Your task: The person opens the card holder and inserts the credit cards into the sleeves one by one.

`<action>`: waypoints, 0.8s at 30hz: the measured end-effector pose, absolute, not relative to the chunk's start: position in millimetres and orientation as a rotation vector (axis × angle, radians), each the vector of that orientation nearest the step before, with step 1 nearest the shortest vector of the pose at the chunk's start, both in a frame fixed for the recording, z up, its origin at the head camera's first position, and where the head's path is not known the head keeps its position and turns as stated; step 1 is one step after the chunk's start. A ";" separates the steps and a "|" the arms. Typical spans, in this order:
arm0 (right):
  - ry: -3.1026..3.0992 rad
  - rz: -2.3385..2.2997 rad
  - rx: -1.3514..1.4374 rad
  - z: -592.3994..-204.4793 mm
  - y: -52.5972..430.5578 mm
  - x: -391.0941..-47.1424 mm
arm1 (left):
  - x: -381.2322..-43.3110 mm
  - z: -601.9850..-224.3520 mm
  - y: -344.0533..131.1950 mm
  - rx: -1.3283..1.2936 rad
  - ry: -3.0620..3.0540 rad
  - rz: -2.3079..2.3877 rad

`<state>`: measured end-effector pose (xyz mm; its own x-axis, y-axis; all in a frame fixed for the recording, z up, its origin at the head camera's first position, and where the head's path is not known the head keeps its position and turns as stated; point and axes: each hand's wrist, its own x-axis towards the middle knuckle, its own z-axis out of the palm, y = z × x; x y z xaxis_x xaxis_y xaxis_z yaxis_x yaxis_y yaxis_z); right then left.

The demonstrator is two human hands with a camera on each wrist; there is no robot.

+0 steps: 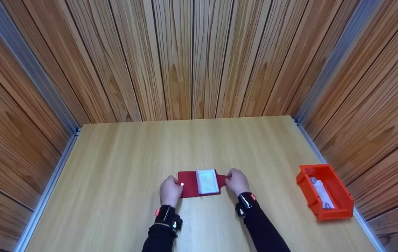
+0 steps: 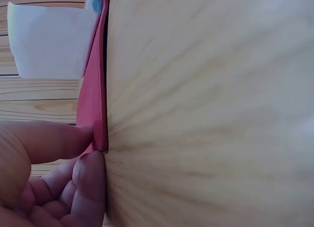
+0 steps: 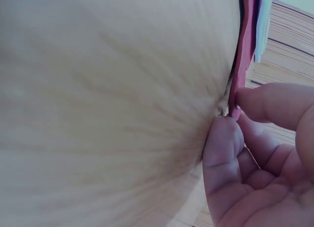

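Note:
A red card holder (image 1: 189, 189) lies spread open on the table in front of me in the head view. Whitish plastic sleeves (image 1: 208, 182) lie over its right half, and one sleeve (image 2: 51, 40) stands up from the fold. My left hand (image 1: 170, 190) pinches the cover's left edge between thumb and fingers, beside a small bright snap. On the other side, my right hand (image 1: 238, 182) pinches the narrow closing tab (image 3: 239, 85) with thumb and forefinger. Both wrist views show the holder edge-on, close along the tabletop.
An orange-red plastic bin (image 1: 340, 189) stands at the right edge of the wooden table (image 1: 121, 157). Inside it lies a flat whitish packet (image 1: 322, 192). Wood-panelled walls (image 1: 191, 63) with metal corner posts enclose the table at the back and sides.

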<state>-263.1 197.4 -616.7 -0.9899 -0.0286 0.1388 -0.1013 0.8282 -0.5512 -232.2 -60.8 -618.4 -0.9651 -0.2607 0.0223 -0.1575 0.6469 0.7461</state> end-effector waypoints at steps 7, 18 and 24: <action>-2.889 0.958 0.044 -617.0 196.6 -263.2 | -233.0 -618.7 -61.9 0.384 -2.750 -1.253; -2.832 0.964 0.076 -611.6 190.5 -260.3 | -233.6 -619.9 -62.1 0.364 -2.750 -1.245; -2.816 0.941 0.111 -606.5 182.8 -258.8 | -233.7 -621.9 -61.3 0.371 -2.745 -1.241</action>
